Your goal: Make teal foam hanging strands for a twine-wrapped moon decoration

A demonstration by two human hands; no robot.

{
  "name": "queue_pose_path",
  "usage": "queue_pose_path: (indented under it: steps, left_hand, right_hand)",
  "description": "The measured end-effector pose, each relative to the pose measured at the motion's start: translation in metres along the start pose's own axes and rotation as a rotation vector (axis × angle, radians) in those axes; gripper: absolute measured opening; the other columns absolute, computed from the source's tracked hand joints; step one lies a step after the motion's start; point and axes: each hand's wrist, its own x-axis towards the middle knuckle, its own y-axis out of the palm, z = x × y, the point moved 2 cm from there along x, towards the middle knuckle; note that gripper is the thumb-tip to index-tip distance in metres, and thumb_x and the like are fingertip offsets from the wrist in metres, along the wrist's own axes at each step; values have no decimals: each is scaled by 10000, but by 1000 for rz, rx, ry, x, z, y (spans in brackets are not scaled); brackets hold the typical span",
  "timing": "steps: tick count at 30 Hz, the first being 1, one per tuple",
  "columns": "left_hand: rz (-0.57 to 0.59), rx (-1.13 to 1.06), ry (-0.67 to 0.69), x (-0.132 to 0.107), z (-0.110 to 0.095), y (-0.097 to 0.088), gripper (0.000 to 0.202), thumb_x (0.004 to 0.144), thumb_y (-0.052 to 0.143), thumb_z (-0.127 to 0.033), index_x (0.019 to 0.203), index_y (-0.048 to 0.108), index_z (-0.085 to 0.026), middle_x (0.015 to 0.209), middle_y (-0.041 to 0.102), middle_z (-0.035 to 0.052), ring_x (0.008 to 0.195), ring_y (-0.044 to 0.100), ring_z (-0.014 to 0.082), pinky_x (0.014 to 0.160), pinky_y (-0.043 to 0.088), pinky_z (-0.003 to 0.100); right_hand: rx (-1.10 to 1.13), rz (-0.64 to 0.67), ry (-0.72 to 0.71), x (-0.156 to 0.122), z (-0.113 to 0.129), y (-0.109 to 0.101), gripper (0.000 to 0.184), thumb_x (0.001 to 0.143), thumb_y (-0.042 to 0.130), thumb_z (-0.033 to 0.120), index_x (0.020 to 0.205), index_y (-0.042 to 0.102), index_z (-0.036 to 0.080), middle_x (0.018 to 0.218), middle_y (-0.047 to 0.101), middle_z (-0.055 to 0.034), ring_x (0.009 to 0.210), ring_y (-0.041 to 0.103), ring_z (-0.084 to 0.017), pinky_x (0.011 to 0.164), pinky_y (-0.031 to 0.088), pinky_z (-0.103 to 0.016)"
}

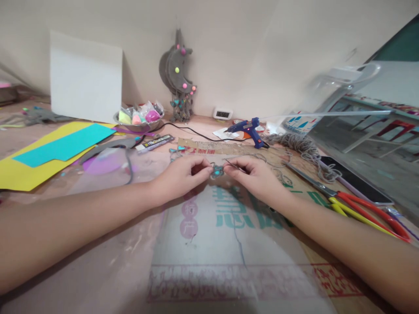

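Between my two hands is a small grey charm [216, 171] with a turquoise centre, held over a printed sheet [203, 244]. My left hand [186, 176] pinches the charm's left edge between thumb and fingertips. On the other side my right hand [250, 174] is closed, its fingertips close to the charm's right edge. A thin dark needle-like piece [231, 164] sticks out from the right fingers; its exact kind is too small to make out. A thin grey thread [240, 244] lies on the sheet below the hands.
Orange-and-yellow-handled scissors [356, 209], a phone [356, 181] and grey yarn [301, 146] lie at the right. A blue glue gun [250, 131] stands behind. Turquoise card [65, 144], yellow card [19, 179] and a bowl [137, 126] of coloured packets are at the left. A moon-shaped hanging [176, 69] leans on the wall.
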Motion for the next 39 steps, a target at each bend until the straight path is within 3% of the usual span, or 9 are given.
queue_pose_path:
  steps: [8,15,24,39]
  left_hand:
    - [30,12,56,2,2,-1,349,931,376,-353,717,572,-158,672,553,-7,658,507,125,609,372,247]
    - [84,-119,-65,0,-2,2,200,851,519,-322,763,603,-164,640,563,-25,595,508,106,551,385,219]
    - [120,-259,-101,-1,-2,2,173,859,506,-301,808,599,-164,594,514,-42,499,446,74,478,367,197]
    - [147,-244,-135,-1,2,3,224,846,513,-360,748,564,-164,599,560,-22,509,491,82,475,386,194]
  right_hand:
    - [13,9,-4,-1,-1,1,237,828,559,345,692,638,168,595,514,19,555,437,-107,517,336,-235]
    - [-5,7,-27,-2,4,2,242,819,573,346,672,627,162,582,507,19,555,438,-106,516,322,-233]
    - [71,59,9,1,0,2,290,827,562,378,633,603,166,569,433,35,553,386,-98,519,307,-230]
    - [57,83,30,-1,2,4,263,826,567,381,681,624,168,579,459,33,548,394,-98,507,315,-227]
